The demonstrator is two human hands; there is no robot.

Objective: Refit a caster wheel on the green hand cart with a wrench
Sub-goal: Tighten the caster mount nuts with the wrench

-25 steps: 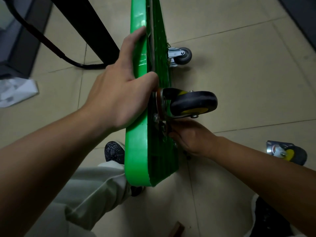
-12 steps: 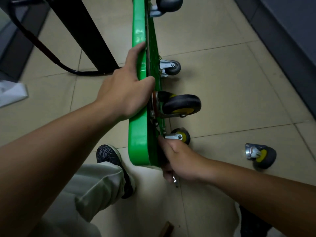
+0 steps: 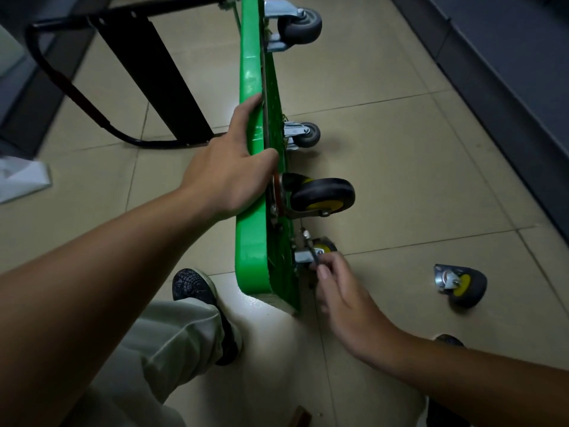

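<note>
1. The caster wheel (image 3: 324, 245) with the yellow hub sits low on the underside of the green cart (image 3: 249, 257), at its near end, close to the floor (image 3: 400, 155).
2. A thin wrench (image 3: 308, 246) stands against that caster's metal bracket. The right hand (image 3: 341, 291) reaches in from the side, and its fingers (image 3: 334, 261) are pinched together on the wrench's lower end, just beside the wheel.
3. The cart stands on its long edge. The left hand (image 3: 228, 177) is clamped over its top edge, with the thumb on the underside.
4. A larger black caster (image 3: 323, 195) is mounted above the worked one, just beside the left thumb.
5. Two grey casters (image 3: 300, 24) sit at the cart's far end.
6. A loose caster (image 3: 462, 286) lies on the floor, well apart from the underside.
</note>
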